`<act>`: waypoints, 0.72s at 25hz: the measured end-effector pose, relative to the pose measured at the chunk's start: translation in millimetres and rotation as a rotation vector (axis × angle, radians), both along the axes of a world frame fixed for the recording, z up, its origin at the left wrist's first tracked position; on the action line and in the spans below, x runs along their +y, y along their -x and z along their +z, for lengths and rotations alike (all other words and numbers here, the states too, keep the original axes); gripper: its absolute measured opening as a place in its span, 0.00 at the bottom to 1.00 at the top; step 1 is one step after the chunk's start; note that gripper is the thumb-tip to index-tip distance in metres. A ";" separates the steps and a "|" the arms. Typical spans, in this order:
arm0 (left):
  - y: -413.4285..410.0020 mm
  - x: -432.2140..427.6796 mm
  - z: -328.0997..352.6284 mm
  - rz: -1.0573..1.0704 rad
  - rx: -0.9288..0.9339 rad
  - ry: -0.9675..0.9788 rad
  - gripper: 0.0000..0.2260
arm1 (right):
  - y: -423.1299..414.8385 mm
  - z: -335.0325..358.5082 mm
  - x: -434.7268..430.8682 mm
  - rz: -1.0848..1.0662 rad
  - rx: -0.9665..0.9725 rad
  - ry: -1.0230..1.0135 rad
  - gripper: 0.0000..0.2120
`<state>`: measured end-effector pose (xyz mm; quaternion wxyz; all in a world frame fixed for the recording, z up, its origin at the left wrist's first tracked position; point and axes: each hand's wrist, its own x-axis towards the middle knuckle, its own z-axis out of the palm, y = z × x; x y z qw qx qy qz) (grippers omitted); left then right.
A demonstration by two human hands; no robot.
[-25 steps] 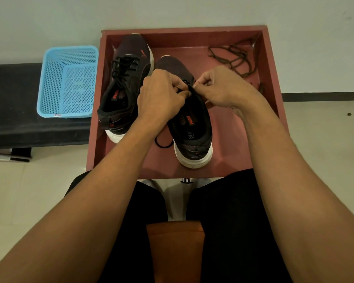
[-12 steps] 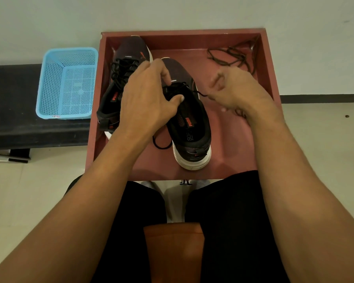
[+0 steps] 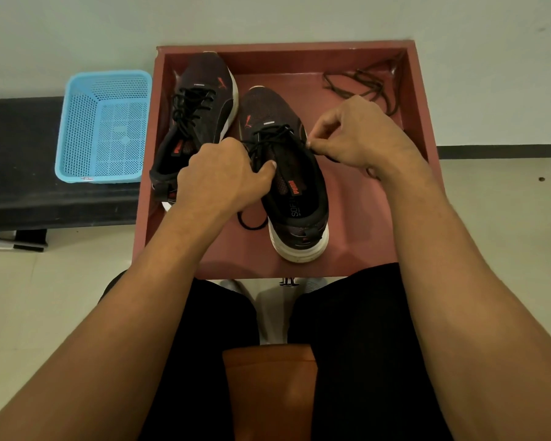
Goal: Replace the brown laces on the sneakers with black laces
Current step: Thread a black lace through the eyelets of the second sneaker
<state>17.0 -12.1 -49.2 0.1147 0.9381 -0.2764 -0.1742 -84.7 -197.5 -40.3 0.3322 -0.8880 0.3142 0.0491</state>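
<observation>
Separated since a second ago; gripping the near sneaker (image 3: 299, 198) with left hand (image 3: 223, 179); pinching black lace (image 3: 268, 135) with right hand (image 3: 357, 135), drawn outward; probably tightening a crossing.

We look down on a plain pale wall (image 3: 299, 17) meeting a cream floor (image 3: 506, 218), a dark skirting strip (image 3: 503, 151) marking the join at right. To our left, a low black bench (image 3: 19, 160) carries a blue plastic basket (image 3: 105, 128); the light is dim and even.
</observation>
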 end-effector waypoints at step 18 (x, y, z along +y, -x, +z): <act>-12.9 -2.3 -5.3 -0.061 -0.032 0.274 0.12 | 4.2 6.8 1.3 -0.006 0.218 0.013 0.03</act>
